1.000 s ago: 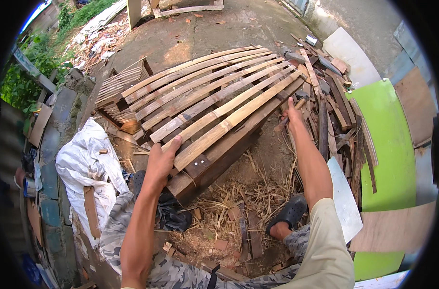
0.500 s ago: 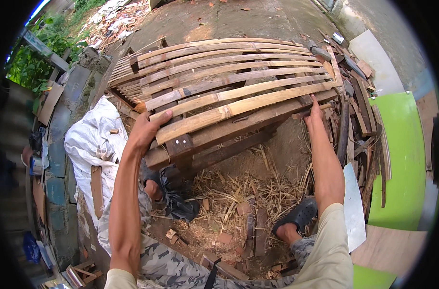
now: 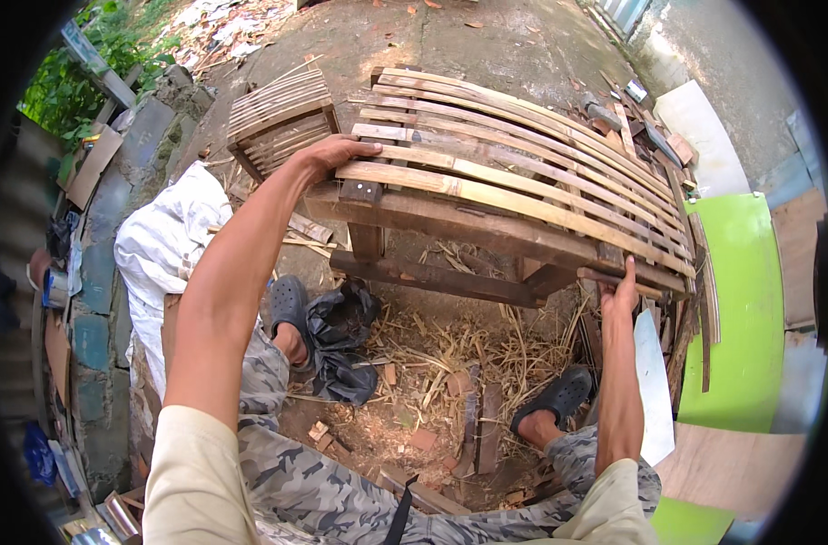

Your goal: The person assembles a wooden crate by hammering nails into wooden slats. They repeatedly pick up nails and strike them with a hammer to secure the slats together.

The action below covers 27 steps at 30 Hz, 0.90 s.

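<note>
Head view: left hand [image 3: 341,152] grips slatted bench [image 3: 500,201] at 11 o'clock, right hand [image 3: 621,292] its front rail [image 3: 459,221] at 3 o'clock; over-swinging that way could knock the green panel [image 3: 745,300].

Soft, bright daylight covers the slatted bench [image 3: 514,205] between the left hand [image 3: 334,153] and right hand [image 3: 619,291], with dim shade just below the grip. Left of it, the white sack [image 3: 164,222] looks pale and bright; right of it, the green panel [image 3: 736,300] bends with the fisheye distortion.
</note>
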Each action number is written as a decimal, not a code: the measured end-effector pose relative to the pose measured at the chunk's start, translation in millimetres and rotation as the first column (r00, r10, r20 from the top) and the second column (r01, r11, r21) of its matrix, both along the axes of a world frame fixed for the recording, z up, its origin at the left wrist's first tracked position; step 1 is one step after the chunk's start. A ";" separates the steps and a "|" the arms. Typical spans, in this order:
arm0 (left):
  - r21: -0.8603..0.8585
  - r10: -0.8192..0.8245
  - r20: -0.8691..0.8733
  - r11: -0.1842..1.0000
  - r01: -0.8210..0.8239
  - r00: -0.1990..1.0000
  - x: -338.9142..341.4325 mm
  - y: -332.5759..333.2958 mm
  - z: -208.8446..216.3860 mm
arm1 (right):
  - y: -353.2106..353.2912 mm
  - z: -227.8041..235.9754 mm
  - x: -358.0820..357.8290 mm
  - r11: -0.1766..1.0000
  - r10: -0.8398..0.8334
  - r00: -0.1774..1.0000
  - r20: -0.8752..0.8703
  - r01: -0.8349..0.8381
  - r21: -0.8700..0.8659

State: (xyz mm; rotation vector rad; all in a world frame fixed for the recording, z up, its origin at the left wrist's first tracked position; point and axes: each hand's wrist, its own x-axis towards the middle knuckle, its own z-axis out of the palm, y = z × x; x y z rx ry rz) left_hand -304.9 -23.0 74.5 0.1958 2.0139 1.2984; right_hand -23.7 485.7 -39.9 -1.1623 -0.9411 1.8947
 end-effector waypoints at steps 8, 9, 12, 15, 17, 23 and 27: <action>0.127 -0.023 0.066 0.992 0.015 0.998 27.9 -15.8 -89.1 | -48.3 -36.0 107.3 0.997 -0.052 0.998 -0.037 0.054 0.050; 0.149 0.049 0.054 0.987 -0.056 0.997 35.6 -18.6 -86.0 | -52.4 -36.0 108.5 0.998 -0.023 0.998 -0.054 0.026 0.050; -0.057 0.097 -0.293 0.991 -0.118 0.951 54.7 -7.7 -83.4 | -56.4 -35.0 105.8 0.996 -0.087 0.994 -0.058 0.087 -0.014; -0.336 0.046 -0.586 0.895 -0.294 0.809 93.1 3.4 -70.0 | -50.5 -38.3 107.5 0.993 -0.109 0.990 -0.086 0.105 -0.051; -0.441 0.036 -0.619 0.811 -0.385 0.785 111.0 -1.2 -75.1 | -53.3 -34.5 102.5 0.989 -0.107 0.990 -0.094 0.096 -0.113; -0.479 0.057 -0.578 0.784 -0.395 0.814 115.6 -3.6 -86.9 | -54.7 -33.8 93.3 0.969 -0.212 0.977 -0.009 0.209 -0.133; -0.538 0.003 -0.546 0.766 -0.353 0.838 106.3 -13.6 -77.4 | -81.5 -19.0 105.5 0.973 -0.205 0.979 -0.020 0.201 -0.117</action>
